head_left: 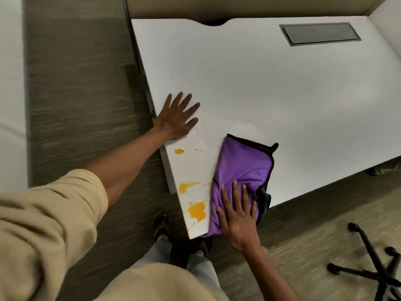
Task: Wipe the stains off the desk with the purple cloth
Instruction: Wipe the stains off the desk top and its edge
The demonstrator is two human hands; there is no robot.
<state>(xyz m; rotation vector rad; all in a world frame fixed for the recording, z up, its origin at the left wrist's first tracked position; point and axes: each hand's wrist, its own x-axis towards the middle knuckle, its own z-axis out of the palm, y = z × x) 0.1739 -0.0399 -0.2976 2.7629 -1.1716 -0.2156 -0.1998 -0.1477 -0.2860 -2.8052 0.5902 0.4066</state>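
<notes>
Head view shows our right hand (237, 216) spread flat on the purple cloth (240, 170), pressing rather than gripping; yellow stains (196, 210) lie just left of it on the desk (282, 94). Our left hand (176, 118) rests open, holding nothing. Whatever the cloth covers is hidden.

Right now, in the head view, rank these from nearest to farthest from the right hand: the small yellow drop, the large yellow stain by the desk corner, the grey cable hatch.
From the right hand, flat on the purple cloth:
1. Large yellow stain, just to its left, near the desk's corner.
2. Small yellow drop, farther up the left edge, below the left hand.
3. Grey cable hatch, at the far right.
</notes>
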